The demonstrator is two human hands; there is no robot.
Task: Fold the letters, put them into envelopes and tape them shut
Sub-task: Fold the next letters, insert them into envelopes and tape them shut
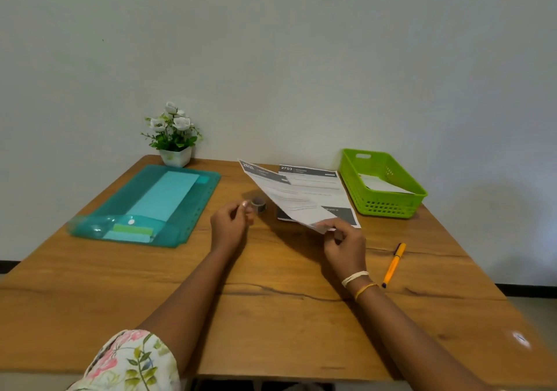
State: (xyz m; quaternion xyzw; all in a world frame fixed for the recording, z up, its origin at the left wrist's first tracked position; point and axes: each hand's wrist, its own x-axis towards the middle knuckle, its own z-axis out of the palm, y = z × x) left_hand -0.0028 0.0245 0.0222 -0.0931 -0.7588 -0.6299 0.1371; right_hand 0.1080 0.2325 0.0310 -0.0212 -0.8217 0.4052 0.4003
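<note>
Evidently the right hand (343, 241) pinches the near corner of a letter (297, 197), lifting it off the sheet beneath to fold; the left hand (230, 225), grip curled empty, hovers beside the tape roll (258, 203) on the surface (271, 315).

Home desk: wooden table (271, 315), potted flowers (173, 133), basket (388, 206).
</note>
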